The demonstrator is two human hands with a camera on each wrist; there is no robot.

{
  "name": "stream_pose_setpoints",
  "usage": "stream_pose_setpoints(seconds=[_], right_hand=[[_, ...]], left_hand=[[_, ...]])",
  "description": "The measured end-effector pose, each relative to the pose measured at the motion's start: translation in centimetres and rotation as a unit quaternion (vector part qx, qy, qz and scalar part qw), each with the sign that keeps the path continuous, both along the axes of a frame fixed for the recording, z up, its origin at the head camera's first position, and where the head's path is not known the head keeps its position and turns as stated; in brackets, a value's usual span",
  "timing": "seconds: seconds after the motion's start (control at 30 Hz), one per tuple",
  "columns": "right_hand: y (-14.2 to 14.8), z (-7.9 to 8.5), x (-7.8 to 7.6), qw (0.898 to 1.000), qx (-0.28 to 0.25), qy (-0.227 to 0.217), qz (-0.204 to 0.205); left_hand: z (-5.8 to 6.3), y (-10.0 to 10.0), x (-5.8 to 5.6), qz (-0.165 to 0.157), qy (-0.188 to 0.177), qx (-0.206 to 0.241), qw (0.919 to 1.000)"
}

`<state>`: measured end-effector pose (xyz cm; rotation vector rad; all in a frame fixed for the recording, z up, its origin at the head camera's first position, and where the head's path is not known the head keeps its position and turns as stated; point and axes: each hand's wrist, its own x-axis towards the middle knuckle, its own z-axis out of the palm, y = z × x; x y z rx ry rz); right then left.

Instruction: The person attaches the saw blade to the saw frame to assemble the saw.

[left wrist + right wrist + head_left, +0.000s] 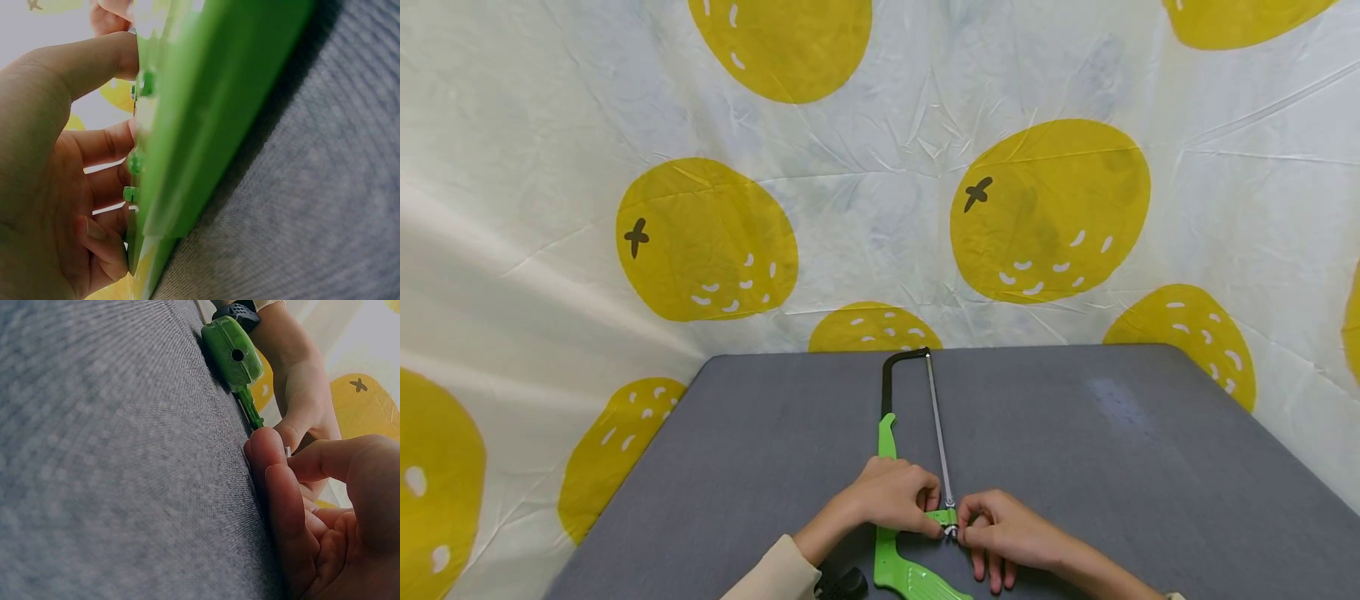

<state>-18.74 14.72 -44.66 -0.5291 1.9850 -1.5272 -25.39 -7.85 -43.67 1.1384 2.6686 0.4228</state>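
Observation:
A hacksaw (886, 442) with a green handle and a black front bow lies on the grey table, its handle towards me. Its thin blade (938, 429) runs along the right side. My left hand (895, 496) grips the green frame near the blade's near end, thumb and fingers bent about it; the left wrist view shows the green frame (200, 112) close up. At that end, my right hand (1007, 529) pinches a small silvery wing nut (951, 532) between thumb and index finger. In the right wrist view, fingertips mostly hide the nut, beyond which the green handle butt (232, 353) shows.
The grey cloth-covered table (1075, 450) extends around the saw. Behind it hangs a pale curtain (872, 225) printed with yellow fruit. A black wrist device (844, 585) sits by my left sleeve, near the saw's handle.

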Motion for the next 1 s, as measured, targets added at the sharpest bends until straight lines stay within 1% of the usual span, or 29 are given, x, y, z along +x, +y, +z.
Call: stream_pose_setpoints(seconds=[0.7, 1.0], right_hand=[[-0.01, 0.46, 0.13, 1.000, 0.004, 0.000, -0.002], [0.01, 0.50, 0.03, 1.000, 0.000, -0.009, 0.002]], left_hand=[[0.17, 0.08, -0.05, -0.001, -0.002, -0.003, 1.0000], [0.35, -0.02, -0.05, -0.003, -0.003, -0.006, 1.0000]])
